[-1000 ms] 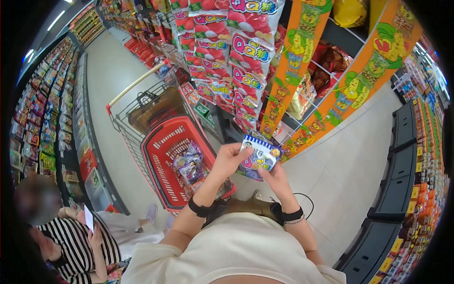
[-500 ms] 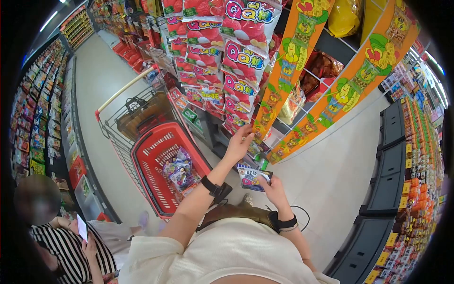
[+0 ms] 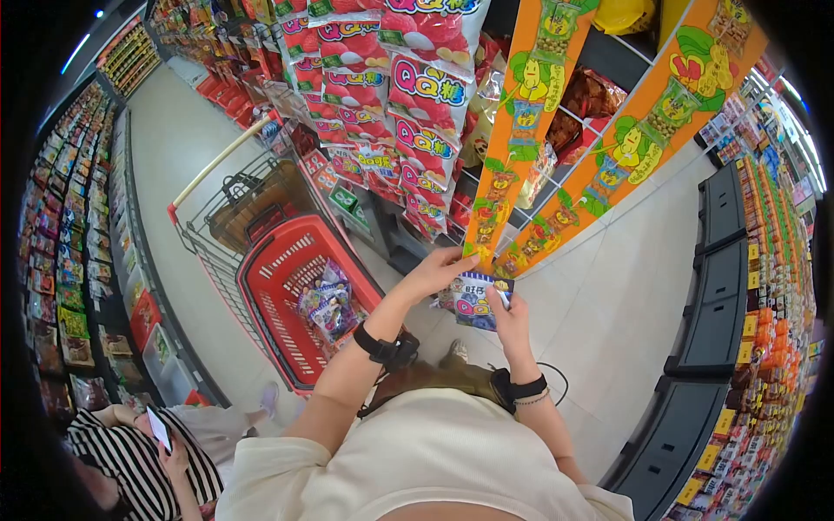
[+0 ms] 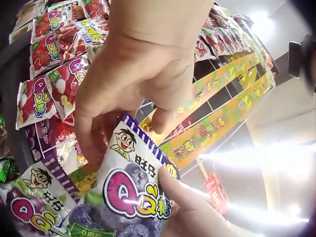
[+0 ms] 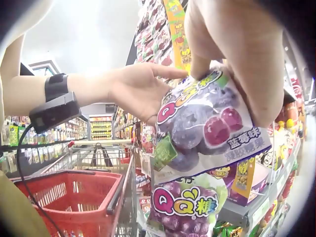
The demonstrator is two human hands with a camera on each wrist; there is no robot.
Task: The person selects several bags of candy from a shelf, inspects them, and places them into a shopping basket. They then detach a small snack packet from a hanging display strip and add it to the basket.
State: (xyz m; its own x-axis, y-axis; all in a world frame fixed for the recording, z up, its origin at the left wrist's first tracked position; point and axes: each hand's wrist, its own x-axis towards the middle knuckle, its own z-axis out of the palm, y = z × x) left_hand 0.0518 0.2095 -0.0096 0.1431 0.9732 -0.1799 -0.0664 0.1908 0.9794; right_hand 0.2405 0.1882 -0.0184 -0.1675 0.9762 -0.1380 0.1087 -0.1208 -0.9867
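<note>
1. The rack of hanging sweet packs [image 3: 417, 95] fills twelve o'clock ahead of us.
2. The trolley [image 3: 218, 165] stands at nine o'clock of our hands. A red basket [image 3: 280, 260] with packs in it sits inside.
3. Our left hand [image 3: 432, 276] lies at the top edge of the grape candy pack [image 3: 476, 302], fingers near straight behind it and thumb over it. We cannot tell whether it grips.
4. Our right hand [image 3: 512, 323] pinches the pack from six o'clock, thumb on the front, just below the rack.
5. We judge the pack is being looked over. Moving it on calls for the right hand's pinch to hold while the left lets go.
</note>
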